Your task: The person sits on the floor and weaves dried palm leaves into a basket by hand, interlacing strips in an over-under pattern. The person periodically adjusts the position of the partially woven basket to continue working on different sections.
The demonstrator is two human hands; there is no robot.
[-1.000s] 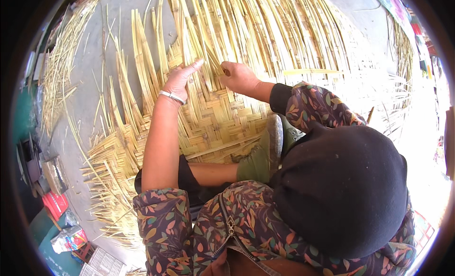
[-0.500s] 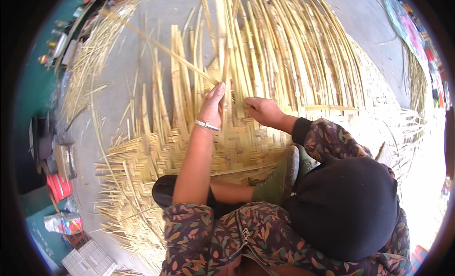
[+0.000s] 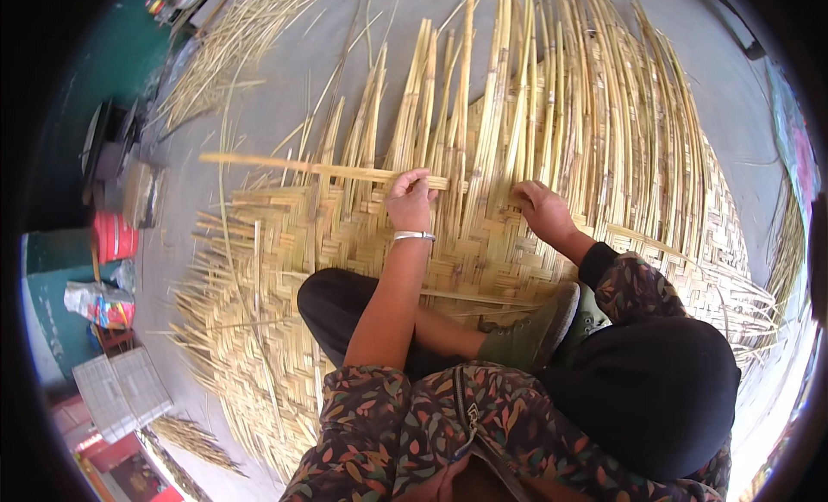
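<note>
My left hand [image 3: 410, 204], with a pale bangle at the wrist, pinches a long flat cane strip [image 3: 302, 166]. The strip runs nearly level to the left, crossing over several lengthwise strips [image 3: 423, 97]. Its right end reaches a little past my fingers. My right hand [image 3: 545, 210] is closed, low over the weave's working edge and apart from the left. What its curled fingers grip, if anything, is hidden. Beneath both hands spreads a broad woven cane mat [image 3: 483, 256], its unwoven strips fanning away from me.
I sit on the mat, a green shoe [image 3: 526, 340] in front of me. A pile of loose strips [image 3: 233, 49] lies at the far left. Along the left side are a red container [image 3: 116, 236], a plastic packet [image 3: 99, 304] and a pale box [image 3: 122, 393]. More strips [image 3: 787, 243] lie at the right.
The cane strip in my left hand has swung from slanting up and left to lying nearly level across the lengthwise strips. The head view has shifted. My right hand stays closed near the weave.
</note>
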